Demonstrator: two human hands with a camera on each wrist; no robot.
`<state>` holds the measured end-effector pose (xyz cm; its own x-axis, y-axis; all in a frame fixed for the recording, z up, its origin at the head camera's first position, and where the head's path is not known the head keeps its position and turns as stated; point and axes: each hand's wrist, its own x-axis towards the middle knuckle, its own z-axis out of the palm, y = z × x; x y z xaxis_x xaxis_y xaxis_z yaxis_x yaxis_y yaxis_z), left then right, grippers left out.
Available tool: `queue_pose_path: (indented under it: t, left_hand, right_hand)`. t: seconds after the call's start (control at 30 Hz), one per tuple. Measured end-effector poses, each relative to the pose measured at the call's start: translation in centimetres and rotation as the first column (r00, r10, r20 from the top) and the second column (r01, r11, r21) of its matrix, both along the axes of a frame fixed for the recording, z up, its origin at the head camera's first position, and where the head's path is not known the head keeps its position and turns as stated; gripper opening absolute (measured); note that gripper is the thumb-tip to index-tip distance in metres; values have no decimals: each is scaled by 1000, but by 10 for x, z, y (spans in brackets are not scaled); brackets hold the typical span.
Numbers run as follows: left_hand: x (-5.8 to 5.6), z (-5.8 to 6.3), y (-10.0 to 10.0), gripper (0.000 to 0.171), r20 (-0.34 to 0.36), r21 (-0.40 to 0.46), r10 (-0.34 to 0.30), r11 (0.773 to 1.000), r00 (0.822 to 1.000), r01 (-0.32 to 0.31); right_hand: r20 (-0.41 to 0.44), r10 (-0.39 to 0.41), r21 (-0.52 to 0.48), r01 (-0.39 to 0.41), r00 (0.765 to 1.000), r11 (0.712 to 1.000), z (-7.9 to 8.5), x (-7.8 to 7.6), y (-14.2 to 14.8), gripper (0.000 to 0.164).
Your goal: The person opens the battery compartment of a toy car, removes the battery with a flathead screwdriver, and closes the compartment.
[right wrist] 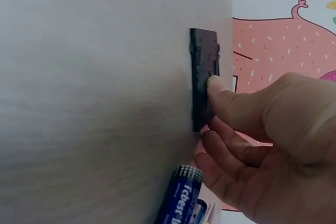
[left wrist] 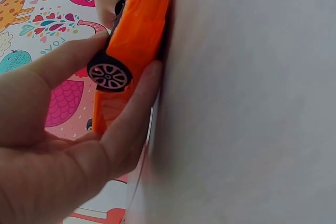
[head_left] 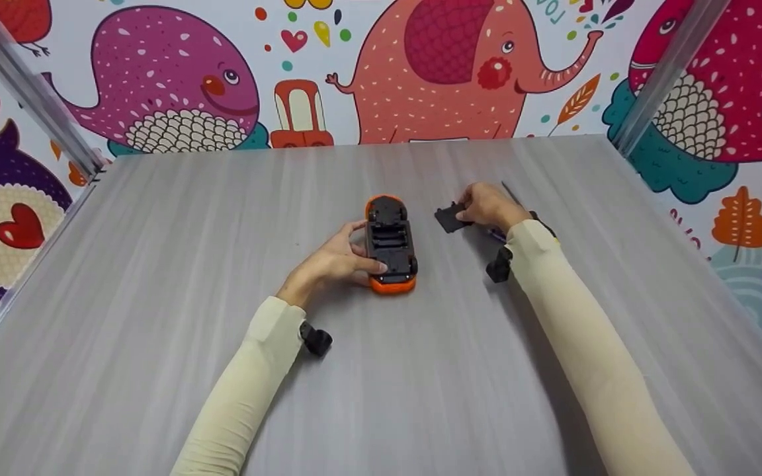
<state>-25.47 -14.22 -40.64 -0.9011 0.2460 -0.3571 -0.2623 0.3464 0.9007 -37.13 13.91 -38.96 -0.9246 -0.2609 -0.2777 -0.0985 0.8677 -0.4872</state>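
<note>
An orange toy car (head_left: 394, 284) lies upside down on the table, its black underside facing up with an open battery compartment (head_left: 389, 237). My left hand (head_left: 338, 256) grips the car from the left, thumb on the underside. In the left wrist view, fingers press the orange body (left wrist: 139, 30) beside a black wheel (left wrist: 109, 74). To the right of the car, my right hand (head_left: 490, 206) pinches a black battery cover (head_left: 450, 217) by its edge. The right wrist view has the cover (right wrist: 203, 72) close to the tabletop, the thumb on its face.
Blue batteries (right wrist: 181, 198) lie just beside my right fingers. A thin dark rod (head_left: 510, 192) sticks out behind the right hand; the rest of it is hidden. The grey table (head_left: 189, 264) ends at walls printed with cartoon animals (head_left: 447, 73).
</note>
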Motion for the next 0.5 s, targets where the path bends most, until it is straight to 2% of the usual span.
queue_pose_path:
  t: [0.13,0.27,0.4,0.5]
  left_hand:
    - [0,1,1,102,-10,3,0,1000,1000,0]
    - [1,1,1,101,-25,-21,-7,1000,1000,7]
    - [1,1,0,102,-27,-29,-8,1000,1000,7]
    - [1,0,0,102,-33,-36,-12,999,999,11]
  right_hand:
    - [22,-12,12,12,1000,1000,1,0,2,40]
    - [27,-38,-37,39,999,999,0,0,6,33]
    - [17,-64,-160,66,998,985,0,0,12,21]
    - [17,-76,-276,78,997,958,2,1,14,14]
